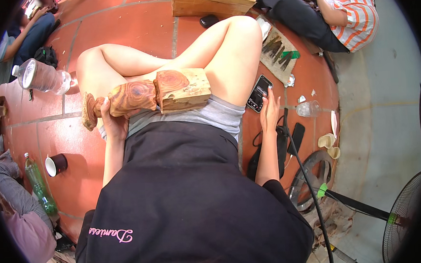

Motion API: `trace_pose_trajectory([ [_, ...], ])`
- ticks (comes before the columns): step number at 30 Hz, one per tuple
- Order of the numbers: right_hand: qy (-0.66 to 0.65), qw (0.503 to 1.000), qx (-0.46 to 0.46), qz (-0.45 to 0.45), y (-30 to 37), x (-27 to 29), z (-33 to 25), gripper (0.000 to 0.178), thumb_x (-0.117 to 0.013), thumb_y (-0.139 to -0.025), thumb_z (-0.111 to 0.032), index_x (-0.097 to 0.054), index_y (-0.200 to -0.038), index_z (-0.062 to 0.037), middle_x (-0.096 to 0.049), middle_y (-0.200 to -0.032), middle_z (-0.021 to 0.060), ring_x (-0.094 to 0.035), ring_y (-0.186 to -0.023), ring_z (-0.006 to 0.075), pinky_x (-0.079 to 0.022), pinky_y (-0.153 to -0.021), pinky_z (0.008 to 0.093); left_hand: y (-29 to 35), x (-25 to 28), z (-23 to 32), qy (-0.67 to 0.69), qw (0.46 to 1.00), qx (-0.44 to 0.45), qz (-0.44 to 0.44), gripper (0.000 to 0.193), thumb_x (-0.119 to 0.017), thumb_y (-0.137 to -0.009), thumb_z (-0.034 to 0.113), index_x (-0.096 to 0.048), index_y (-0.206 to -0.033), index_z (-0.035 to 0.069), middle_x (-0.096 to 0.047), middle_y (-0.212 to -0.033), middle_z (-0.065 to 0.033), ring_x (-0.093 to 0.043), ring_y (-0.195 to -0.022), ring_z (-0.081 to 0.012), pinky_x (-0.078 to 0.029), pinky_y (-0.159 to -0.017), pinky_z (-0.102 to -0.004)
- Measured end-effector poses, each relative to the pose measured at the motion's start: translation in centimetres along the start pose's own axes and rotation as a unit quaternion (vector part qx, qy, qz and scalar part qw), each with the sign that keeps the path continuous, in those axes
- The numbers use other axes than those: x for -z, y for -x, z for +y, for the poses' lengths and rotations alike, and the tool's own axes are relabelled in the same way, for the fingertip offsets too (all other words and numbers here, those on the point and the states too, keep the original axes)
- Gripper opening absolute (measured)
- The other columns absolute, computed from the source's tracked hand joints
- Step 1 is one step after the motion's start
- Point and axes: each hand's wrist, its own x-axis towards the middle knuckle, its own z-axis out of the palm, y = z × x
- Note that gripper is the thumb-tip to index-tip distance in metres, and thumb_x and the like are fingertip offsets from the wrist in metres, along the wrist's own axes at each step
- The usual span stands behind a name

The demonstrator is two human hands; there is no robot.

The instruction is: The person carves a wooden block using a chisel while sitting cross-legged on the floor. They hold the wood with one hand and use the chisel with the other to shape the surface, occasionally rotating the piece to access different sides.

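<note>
My left hand [115,124] is closed around the narrower end of a carved wooden post [182,91], which lies crosswise over my lap. The post has a square block at its right end, a rounded section with swirling grain in the middle and a flared, ringed foot on the left. Most of my left fingers are hidden beneath it. Beside my right thigh, my right hand [269,111] is stretched out at the edge of a smartphone [260,93] with a lit screen. Its fingers are extended, and whether they touch the phone I cannot tell.
A cardboard box [213,3] of dark sticks stands ahead. Right of my knee, a board [278,51] bears several dark strips. A large bottle [41,76], green bottle [39,185] and cup [56,165] are at left. A fan [405,219] and cable occupy the right. Other people sit around.
</note>
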Motion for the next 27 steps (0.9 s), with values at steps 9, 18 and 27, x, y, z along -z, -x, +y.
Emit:
trace_pose_trajectory([
  [9, 0.059, 0.997, -0.007, -0.040, -0.5, -3.2, 1.1, 0.041, -0.046, -0.101, -0.021, -0.043, -0.139, -0.0063, -0.054, -0.133, 0.0223, -0.052, -0.124, 0.0331, -0.018, -0.114, 0.0579, -0.2, 0.5, -0.1, 0.014, 1.000, -0.008, 0.002, 0.064, -0.047, -0.091, 0.050, -0.046, -0.129, -0.001, -0.060, -0.120, -0.0170, -0.065, -0.103, -0.0283, -0.063, -0.075, -0.0432],
  [18, -0.073, 0.993, -0.054, 0.076, -2.4, -0.8, -3.1, 0.040, -0.040, -0.104, -0.026, -0.046, -0.136, -0.0034, -0.062, -0.122, 0.0168, -0.064, -0.105, 0.0249, -0.023, -0.111, 0.0521, 0.0, 0.3, -0.2, 0.005, 1.000, -0.008, -0.004, 0.065, -0.044, -0.092, 0.051, -0.045, -0.131, -0.001, -0.060, -0.121, -0.0170, -0.064, -0.106, -0.0285, -0.062, -0.076, -0.0432],
  [27, -0.236, 0.918, 0.303, 0.097, -9.4, 5.6, -22.6, 0.028, -0.053, -0.092, -0.012, -0.060, -0.119, -0.0076, -0.071, -0.094, 0.0044, -0.065, -0.083, 0.0230, -0.038, -0.093, 0.0368, 0.6, -0.8, -0.1, -0.003, 0.999, 0.004, 0.038, 0.069, -0.046, -0.091, 0.058, -0.048, -0.129, 0.001, -0.062, -0.119, -0.0155, -0.066, -0.101, -0.0292, -0.062, -0.072, -0.0438],
])
